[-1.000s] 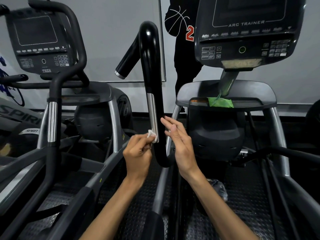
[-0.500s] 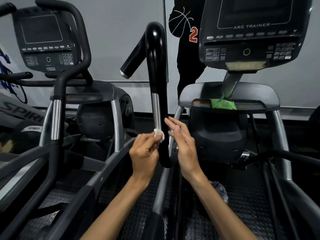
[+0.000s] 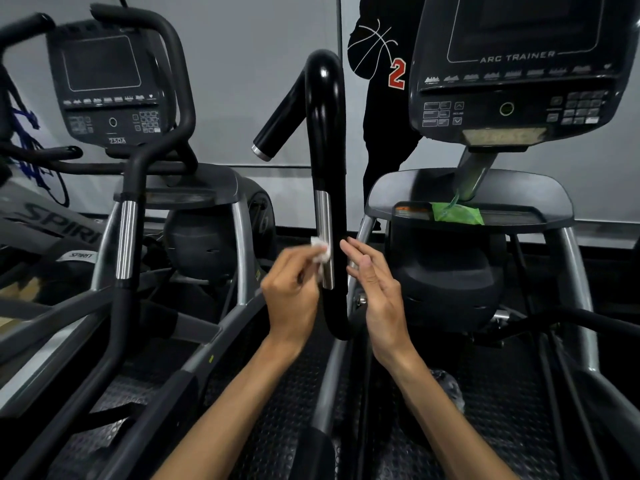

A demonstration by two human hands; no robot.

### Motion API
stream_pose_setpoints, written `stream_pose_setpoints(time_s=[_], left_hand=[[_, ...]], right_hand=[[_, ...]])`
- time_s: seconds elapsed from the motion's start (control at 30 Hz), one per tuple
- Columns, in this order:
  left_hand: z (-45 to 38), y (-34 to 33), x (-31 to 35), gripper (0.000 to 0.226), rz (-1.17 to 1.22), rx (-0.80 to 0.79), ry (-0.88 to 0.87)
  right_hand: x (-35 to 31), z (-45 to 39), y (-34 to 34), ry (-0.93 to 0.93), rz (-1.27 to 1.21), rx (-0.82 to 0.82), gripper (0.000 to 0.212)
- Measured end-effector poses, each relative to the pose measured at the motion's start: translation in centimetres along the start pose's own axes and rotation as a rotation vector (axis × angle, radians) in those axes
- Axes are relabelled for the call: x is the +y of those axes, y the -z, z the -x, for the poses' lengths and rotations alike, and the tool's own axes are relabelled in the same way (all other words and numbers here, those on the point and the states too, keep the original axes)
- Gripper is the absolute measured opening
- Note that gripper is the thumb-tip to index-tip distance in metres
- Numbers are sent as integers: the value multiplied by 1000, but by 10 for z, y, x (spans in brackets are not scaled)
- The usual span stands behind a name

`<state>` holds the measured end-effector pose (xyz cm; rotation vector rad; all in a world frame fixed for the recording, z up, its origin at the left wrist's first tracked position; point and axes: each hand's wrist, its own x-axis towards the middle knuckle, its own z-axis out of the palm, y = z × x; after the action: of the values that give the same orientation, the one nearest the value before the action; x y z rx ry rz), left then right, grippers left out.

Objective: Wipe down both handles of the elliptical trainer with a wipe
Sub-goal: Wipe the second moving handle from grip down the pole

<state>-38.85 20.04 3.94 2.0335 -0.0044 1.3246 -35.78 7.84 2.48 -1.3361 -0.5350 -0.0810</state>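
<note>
The trainer's left handle (image 3: 327,140) is a glossy black bent bar with a silver contact strip (image 3: 325,237) down its front. My left hand (image 3: 292,292) pinches a small crumpled white wipe (image 3: 320,253) and presses it against the left side of that strip. Just right of the bar is my right hand (image 3: 375,289), fingers straight and pointing up, holding nothing; whether it touches the bar I cannot tell. The trainer's right handle is out of view.
The Arc Trainer console (image 3: 512,74) hangs at upper right above a tray (image 3: 388,199) holding a green wipe pack (image 3: 457,213). A second machine with console (image 3: 110,88) and black handle (image 3: 126,237) stands left. A person in black (image 3: 384,98) stands behind.
My left hand has carried the wipe a little way up the silver strip. The right hand stays beside the bar, fingers straight.
</note>
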Motion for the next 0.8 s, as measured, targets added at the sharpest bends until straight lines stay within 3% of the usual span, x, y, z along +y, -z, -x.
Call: stream_pose_setpoints(time_s=[0.17, 0.27, 0.4, 0.6, 0.8], left_hand=[[-56, -17, 22, 20, 26, 168, -73], [-34, -19, 13, 25, -82, 135, -167], [-39, -7, 6, 23, -78, 85, -206], [-51, -27, 23, 29, -80, 174, -189], [-57, -13, 18, 24, 0, 158, -111]], right_hand=[[-5, -2, 2, -13, -40, -5, 48], [-5, -3, 3, -13, -66, -8, 41], [-2, -4, 2, -4, -53, 10, 46], [-4, -3, 1, -2, -89, 12, 35], [-5, -3, 0, -23, -124, 21, 52]])
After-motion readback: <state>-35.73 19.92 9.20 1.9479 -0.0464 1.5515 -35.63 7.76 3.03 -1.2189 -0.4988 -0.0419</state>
